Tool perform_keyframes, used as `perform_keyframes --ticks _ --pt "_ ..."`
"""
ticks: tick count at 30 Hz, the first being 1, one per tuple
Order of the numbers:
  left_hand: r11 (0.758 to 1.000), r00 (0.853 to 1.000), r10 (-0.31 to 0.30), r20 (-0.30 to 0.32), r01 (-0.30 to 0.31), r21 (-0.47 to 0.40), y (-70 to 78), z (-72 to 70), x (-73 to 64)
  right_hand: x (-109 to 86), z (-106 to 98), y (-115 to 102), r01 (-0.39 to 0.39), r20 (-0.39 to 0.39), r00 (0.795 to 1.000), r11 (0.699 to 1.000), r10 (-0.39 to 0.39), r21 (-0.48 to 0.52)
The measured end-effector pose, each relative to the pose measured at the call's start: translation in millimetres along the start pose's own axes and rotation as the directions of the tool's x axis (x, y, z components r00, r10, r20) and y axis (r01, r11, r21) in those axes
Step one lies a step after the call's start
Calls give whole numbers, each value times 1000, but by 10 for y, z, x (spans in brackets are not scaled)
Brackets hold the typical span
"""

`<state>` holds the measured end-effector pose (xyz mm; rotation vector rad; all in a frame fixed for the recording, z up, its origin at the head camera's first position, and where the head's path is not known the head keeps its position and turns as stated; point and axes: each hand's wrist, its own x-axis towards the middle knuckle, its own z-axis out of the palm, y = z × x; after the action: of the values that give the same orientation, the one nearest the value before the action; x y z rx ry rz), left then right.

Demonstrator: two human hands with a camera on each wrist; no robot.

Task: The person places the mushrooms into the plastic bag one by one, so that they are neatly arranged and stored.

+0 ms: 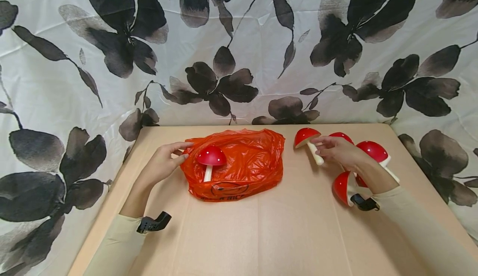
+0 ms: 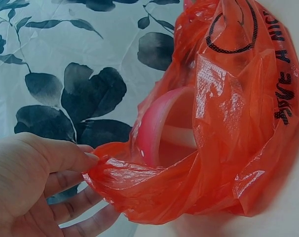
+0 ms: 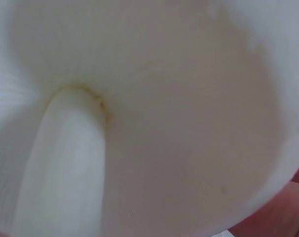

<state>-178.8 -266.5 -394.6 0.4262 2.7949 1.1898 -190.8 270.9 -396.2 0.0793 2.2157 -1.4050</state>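
On the table, a red plastic bag (image 1: 257, 159) lies with its mouth open, and my left hand (image 1: 164, 162) pinches its left edge between thumb and fingers. Inside the bag a toy mushroom (image 1: 211, 156) with a red, white-dotted cap shows, partly covered by film in the left wrist view. To the right of the bag, my right hand (image 1: 340, 151) pinches the white stem of another red-capped mushroom (image 1: 307, 135), fingertips just under the cap. A mushroom's pale underside (image 3: 189, 113) and thick stem (image 3: 65, 163) fill the right wrist view.
More toy mushrooms lie under and around the right forearm, among them one with a red cap (image 1: 373, 150) at the far side and a tipped one (image 1: 340, 188) by the wrist strap. A floral cloth (image 1: 261, 52) hangs behind the wooden table (image 1: 239, 234).
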Motion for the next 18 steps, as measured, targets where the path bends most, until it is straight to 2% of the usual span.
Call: perform_keyframes --ticks 4,11,18 --pt "1000 1000 -26 -3 26 9 10 -1 7 25 -10 2 0 14 1000 1000 0 7" --pt "1000 1000 -24 -1 24 13 15 7 17 59 -10 -6 -1 35 999 1000 2 -16" --pt "1000 1000 -23 3 23 7 33 18 26 83 -9 -36 -33 -2 999 999 33 0"
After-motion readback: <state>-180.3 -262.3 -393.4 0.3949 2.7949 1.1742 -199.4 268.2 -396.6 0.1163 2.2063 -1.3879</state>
